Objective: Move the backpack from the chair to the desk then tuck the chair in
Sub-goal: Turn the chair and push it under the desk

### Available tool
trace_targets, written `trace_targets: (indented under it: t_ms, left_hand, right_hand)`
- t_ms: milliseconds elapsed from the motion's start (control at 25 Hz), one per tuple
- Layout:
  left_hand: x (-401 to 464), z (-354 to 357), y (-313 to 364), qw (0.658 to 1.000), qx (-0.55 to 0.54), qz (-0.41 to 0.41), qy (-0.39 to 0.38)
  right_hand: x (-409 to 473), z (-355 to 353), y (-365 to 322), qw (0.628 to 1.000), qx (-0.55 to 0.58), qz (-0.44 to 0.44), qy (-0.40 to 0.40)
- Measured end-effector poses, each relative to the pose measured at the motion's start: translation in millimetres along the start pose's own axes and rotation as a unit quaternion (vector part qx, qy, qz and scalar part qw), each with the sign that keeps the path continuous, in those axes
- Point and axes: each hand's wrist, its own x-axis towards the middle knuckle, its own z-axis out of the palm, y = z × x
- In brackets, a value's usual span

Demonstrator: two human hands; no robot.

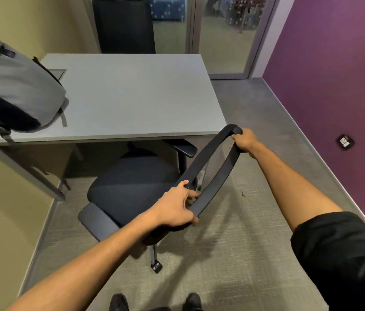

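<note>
We are gripping the black mesh-backed office chair [132, 185] by its backrest rim, left hand [174, 212] and right hand [245, 140] both clenched, while the grey fabric backpack [17, 86] is lying at ten o'clock on the grey rectangular desk [136, 97].

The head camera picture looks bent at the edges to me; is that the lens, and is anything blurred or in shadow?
Head view: yes, wide-angle distortion bows the desk edge and stretches the backpack at the left margin. The left hand and right hand gripping the chair backrest look sharp; the room behind the glass is hazy. Soft shadow fills the space under the desk.
</note>
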Motion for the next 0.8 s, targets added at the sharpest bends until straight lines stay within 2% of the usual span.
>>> trace_targets:
  t_ms: [200, 320, 440, 560, 640, 680, 760, 800]
  left_hand:
    - [-16.6, -30.8, -19.5, 1.0, 0.028, 0.0, 0.001]
    - [-23.6, -51.6, -29.8, 0.998, 0.044, 0.012, -0.034]
    - [-32.0, -69.3, -45.3, 0.997, 0.058, 0.003, -0.048]
    - [-49.8, -84.9, -71.5, 0.997, 0.059, -0.039, -0.036]
    - [-64.7, -85.0, -89.9, 0.998, -0.003, -0.061, 0.028]
    - [-69.7, -79.5, -96.1, 0.991, -0.063, -0.062, 0.097]
    - [-71.8, -62.8, -102.9, 0.942, -0.142, -0.085, 0.292]
    - [-69.1, -56.2, -104.8, 0.904, -0.128, -0.11, 0.393]
  right_hand:
    - [2.7, 17.8, -0.7, 0.999, -0.019, -0.022, 0.011]
    - [-1.3, 30.2, -6.0, 0.998, -0.042, -0.045, 0.021]
    - [-5.7, 45.0, -11.8, 0.997, -0.067, -0.048, -0.009]
    - [-11.8, 60.6, -15.7, 0.991, -0.096, -0.082, -0.053]
    - [-16.5, 71.5, -18.8, 0.986, -0.107, -0.114, -0.059]
    - [-19.0, 77.2, -20.4, 0.984, -0.107, -0.129, -0.056]
    - [-25.2, 88.5, -24.3, 0.982, -0.104, -0.149, -0.047]
    - [-28.1, 94.1, -27.8, 0.981, -0.11, -0.155, -0.041]
